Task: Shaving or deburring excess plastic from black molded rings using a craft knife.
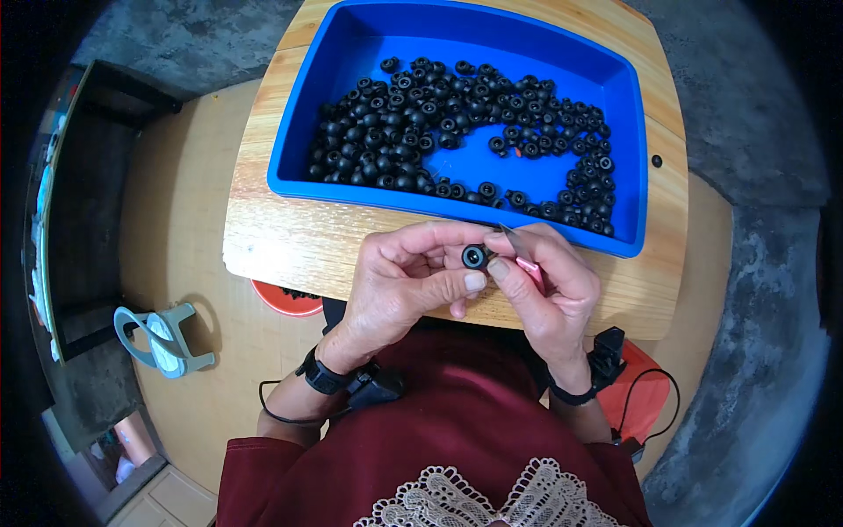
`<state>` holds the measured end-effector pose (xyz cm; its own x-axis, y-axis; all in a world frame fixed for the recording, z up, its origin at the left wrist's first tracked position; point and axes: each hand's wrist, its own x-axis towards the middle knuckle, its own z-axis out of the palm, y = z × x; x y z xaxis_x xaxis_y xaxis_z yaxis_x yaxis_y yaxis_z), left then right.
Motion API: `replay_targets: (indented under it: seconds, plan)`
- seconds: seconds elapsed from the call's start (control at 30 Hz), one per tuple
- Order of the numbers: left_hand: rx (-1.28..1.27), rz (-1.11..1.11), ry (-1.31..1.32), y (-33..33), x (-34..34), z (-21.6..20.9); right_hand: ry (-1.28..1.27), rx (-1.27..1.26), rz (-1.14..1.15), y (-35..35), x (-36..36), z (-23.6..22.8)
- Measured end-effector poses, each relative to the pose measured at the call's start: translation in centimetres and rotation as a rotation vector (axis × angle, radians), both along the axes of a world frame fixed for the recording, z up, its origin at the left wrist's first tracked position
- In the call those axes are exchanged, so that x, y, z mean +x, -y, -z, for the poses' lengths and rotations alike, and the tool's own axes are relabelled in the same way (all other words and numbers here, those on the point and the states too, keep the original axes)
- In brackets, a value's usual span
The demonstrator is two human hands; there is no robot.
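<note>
Just in front of the blue tub, my left hand (399, 277) pinches a small round black part (474, 256) between thumb and fingers. Its ringed hole faces up at me; the part looks like rubber or plastic. My right hand (558, 290) is closed on a small knife with a pink handle (530, 270), and its blade (512, 241) points up and away, beside the black part. The right thumb tip is close to the part's edge; whether it touches cannot be made out. Many similar black parts (378, 132) lie loose in the blue tub (448, 208).
The tub stands on a light wooden table (299, 241). One small black piece (657, 162) lies on the wood right of it. Below the table edge are an orange-red basin (285, 303) at left and a red container (637, 395) at right. A pale stool (167, 338) stands on the floor.
</note>
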<state>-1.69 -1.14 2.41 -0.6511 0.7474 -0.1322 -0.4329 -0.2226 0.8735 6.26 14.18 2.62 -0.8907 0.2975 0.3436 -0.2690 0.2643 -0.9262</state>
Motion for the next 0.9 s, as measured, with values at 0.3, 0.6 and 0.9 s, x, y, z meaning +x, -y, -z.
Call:
replay_targets:
  seconds: [0.3,0.6,0.9]
  plan:
    - [0.02,-0.062,0.026,0.0,0.3,0.1,0.097,-0.089,0.019,0.3,0.4,0.4]
    - [0.043,-0.023,0.065,0.0,0.5,0.1,0.24,-0.303,0.054,0.6,1.5,0.4]
    - [0.096,-0.057,-0.001,0.0,0.6,0.7,0.17,-0.247,0.115,0.8,1.5,0.2]
